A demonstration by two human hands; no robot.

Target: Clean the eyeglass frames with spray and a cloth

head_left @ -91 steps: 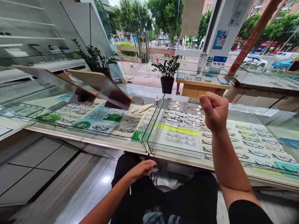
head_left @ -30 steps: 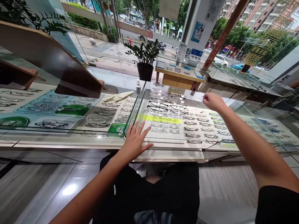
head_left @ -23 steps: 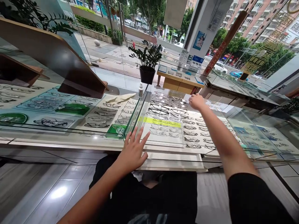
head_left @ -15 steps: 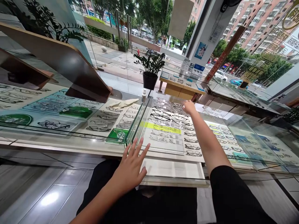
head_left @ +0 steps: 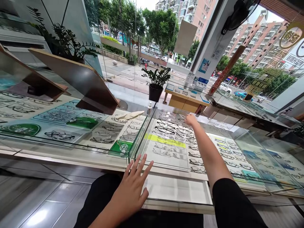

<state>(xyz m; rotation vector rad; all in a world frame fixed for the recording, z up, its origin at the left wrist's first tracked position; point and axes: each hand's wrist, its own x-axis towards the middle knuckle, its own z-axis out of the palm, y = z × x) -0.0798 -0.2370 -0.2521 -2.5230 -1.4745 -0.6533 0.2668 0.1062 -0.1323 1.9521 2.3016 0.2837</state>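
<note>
My left hand (head_left: 131,191) is open, palm down with fingers spread, at the front edge of the glass display case (head_left: 166,164). Its fingertips are near the corner where two glass tops meet. My right hand (head_left: 190,120) reaches across to the far part of the case, its fingers curled closed. What they hold, if anything, is too small to make out. Around that arm, rows of eyeglasses (head_left: 163,130) lie in the case. A yellow-green strip (head_left: 152,137) crosses the rows, with pale, blurred eyeglasses (head_left: 166,150) in front of it.
A white drawer (head_left: 175,189) stands pulled out below the case. A small spray bottle (head_left: 149,108) and a cream cloth (head_left: 131,115) are on the left glass top, beside wooden-backed stands (head_left: 78,76). A potted plant (head_left: 156,91) stands behind, by the window.
The view has tilted up, so the case and both hands sit lower in the picture. My left hand stays spread at the front edge; my right hand remains closed at the far side.
</note>
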